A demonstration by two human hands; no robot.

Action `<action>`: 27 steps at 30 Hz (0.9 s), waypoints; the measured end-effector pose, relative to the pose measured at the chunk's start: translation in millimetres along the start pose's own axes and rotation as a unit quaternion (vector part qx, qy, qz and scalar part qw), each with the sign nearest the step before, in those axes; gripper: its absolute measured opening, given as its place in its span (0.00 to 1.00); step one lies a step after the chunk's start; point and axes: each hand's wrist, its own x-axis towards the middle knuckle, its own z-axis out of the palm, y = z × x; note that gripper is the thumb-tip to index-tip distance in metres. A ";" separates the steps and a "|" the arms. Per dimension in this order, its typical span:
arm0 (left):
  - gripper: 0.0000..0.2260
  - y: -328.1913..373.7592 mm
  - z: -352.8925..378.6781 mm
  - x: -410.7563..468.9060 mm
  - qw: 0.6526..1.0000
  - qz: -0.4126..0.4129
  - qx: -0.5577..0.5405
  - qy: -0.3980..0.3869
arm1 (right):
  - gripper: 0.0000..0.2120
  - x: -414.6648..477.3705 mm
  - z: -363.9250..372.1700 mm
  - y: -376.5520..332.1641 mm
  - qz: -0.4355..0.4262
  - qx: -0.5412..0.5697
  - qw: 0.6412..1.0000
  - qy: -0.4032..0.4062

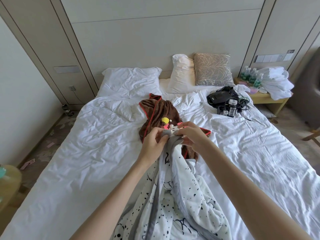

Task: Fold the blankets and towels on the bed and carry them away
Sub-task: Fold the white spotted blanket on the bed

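Observation:
A white blanket with black spots and grey trim (181, 201) hangs from both my hands down toward the near edge of the bed (78, 153). My left hand (154, 141) pinches its grey edge, and my right hand (192, 135) grips the same edge right beside it, the two hands nearly touching. Behind them a brown towel with red trim (159, 111) lies crumpled on the white sheet mid-bed, with a yellow and pink cartoon patch showing. The blanket's lower part runs out of view.
White pillows (131, 78) and a grey patterned cushion (213, 69) lie at the headboard. A black bag with cables and small devices (226, 101) sits on the bed's right side. The nightstand (270, 99) holds water bottles and piled white towels (277, 82). A round stool (8, 181) stands left.

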 end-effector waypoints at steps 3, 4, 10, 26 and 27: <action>0.05 1.0 -1.0 -1.4 1.000 0.003 0.000 0.019 | 0.07 -0.1 2.3 -2.4 0.017 -0.005 1.000 0.004; 0.06 1.2 -1.1 -2.0 1.000 -0.003 -0.007 -0.008 | 0.06 1.2 3.1 -2.8 0.032 0.003 0.999 0.008; 0.18 -1.4 -1.3 -2.0 0.996 0.011 0.043 -0.071 | 0.06 -2.3 5.7 -4.1 0.064 0.099 0.991 -0.061; 0.10 71.8 -90.5 41.1 0.993 0.004 -0.093 -0.076 | 0.15 29.0 12.9 -22.2 -0.130 -0.341 0.888 -0.280; 0.10 79.6 -100.1 44.2 0.993 0.012 -0.103 -0.059 | 0.16 34.5 12.9 -23.5 -0.131 -0.385 0.874 -0.266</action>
